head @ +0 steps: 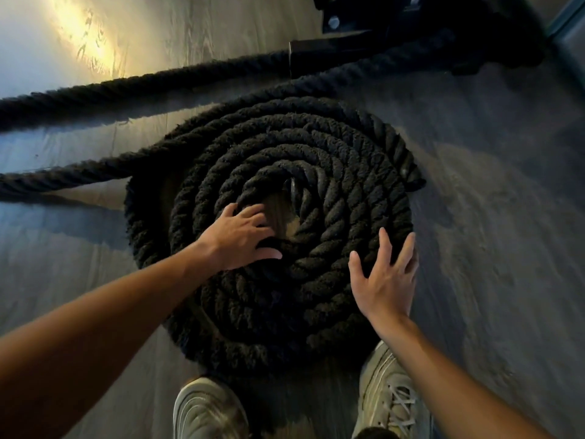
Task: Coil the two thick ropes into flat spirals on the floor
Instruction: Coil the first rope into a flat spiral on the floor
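Rope coil (pixel 285 185) amid open floor (pixel 490 201), right hand (pixel 386 280) at rim

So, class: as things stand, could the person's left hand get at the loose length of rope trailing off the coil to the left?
Probably yes. The left hand rests near the coil's centre, and the loose length of rope lies on bare floor to that side, with nothing between them.

Black rope coil (pixel 285 198) flat on floor (pixel 490 217). Left hand (pixel 240 239) spread near coil centre; right hand (pixel 384 280) open at right rim. Second rope (pixel 126 87) straight beyond. Two shoes (pixel 209 410) at near edge.
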Available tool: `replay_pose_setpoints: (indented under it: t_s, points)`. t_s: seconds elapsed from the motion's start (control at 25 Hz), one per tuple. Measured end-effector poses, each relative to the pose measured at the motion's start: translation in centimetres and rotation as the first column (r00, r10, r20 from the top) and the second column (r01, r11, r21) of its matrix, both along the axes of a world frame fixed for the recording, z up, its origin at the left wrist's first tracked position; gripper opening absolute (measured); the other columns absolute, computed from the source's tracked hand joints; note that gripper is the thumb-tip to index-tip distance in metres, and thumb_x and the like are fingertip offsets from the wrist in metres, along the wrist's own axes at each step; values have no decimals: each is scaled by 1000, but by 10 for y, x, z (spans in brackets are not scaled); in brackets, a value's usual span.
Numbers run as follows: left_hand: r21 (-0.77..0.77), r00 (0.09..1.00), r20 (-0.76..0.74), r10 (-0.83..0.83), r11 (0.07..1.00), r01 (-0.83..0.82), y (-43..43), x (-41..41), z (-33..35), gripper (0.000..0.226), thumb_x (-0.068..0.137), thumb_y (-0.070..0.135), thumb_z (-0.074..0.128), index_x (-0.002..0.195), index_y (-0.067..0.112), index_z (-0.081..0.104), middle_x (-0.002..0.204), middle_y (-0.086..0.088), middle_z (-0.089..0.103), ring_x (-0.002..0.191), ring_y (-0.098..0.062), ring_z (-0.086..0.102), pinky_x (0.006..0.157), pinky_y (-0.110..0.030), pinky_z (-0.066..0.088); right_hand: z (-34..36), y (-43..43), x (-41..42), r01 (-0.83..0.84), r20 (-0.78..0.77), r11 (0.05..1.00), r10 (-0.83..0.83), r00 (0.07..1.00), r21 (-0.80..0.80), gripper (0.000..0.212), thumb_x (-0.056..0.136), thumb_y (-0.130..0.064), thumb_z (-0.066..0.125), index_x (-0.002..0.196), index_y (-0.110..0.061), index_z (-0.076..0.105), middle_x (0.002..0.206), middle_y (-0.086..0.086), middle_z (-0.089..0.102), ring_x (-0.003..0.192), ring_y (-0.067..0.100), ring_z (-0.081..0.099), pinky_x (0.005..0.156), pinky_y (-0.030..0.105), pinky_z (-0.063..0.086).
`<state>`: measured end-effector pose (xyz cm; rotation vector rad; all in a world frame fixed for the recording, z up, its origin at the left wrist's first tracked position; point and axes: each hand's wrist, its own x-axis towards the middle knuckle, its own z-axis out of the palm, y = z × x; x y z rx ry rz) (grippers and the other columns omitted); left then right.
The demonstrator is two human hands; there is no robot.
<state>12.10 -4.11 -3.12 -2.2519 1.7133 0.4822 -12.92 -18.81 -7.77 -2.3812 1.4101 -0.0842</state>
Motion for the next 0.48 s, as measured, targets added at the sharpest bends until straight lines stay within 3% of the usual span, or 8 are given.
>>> replay_pose_setpoints:
  t_s: [0.04,0.12,0.32,0.48]
  points:
    - [16,998,14,-60,998,60,2,4,-4,107,75,88,-14,140,34,52,144,4,48,149,-20,26,115,-59,21,-1,-1,-1,-2,4,1000,2,1000,7,77,92,-64,37,155,-24,19,162,21,-2,145,44,14,105,58,35]
    - [22,988,89,-123,992,121,4,2,-11,99,82,85,-5,135,28,55,133,-1,53,138,-24,40,111,-64,24,-1,-5,-1,-11,16,1000,11,1000,18,77,92,-65,38,156,-25,18,163,20,-5,146,42,11,108,56,32]
    - [-95,991,131,41,995,-29,-10,-33,-23,76,91,74,16,125,22,59,124,-6,56,119,-30,50,105,-71,30,1,-28,0,-45,26,999,44,999,23,77,91,-65,39,155,-30,17,164,15,-6,148,38,7,113,54,28]
    - [-79,986,114,121,991,-112,-30,-47,-17,66,93,73,27,128,24,54,124,3,55,118,-25,48,100,-65,32,3,-48,0,-73,11,997,73,997,17,77,89,-66,42,154,-32,18,164,13,-5,148,39,10,112,56,30]
